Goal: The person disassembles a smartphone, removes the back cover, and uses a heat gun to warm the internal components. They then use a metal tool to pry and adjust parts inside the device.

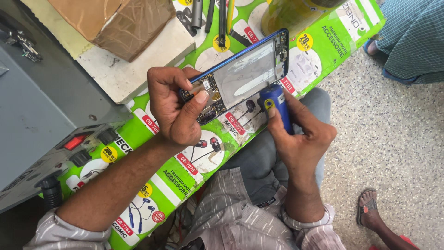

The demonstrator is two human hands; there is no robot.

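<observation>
Right hand (pixel 303 134) grips blue screwdriver (pixel 276 107) at my opened phone (pixel 240 74); left hand (pixel 173 106) clamps it. Back off, boards still mounted.

Location: small mobile-phone repair stall or shop counter.

My bench (pixel 319 55) is covered with green printed sheeting showing pictures of earphones and phone accessories, as used in an accessory shop. An opened blue phone (pixel 240 74) with its circuit board exposed is over the bench, and a blue-handled screwdriver (pixel 276 107) is applied to it. Hand tools (pixel 210 16) lie in a row at the far edge. A grey metal unit (pixel 41 106) with a red rocker switch (pixel 75 141) and black knobs stands at my left, beside a taped cardboard box (pixel 115 23). The floor (pixel 397 139) is speckled stone. Another person's sandalled foot (pixel 369 208) stands close by.
</observation>
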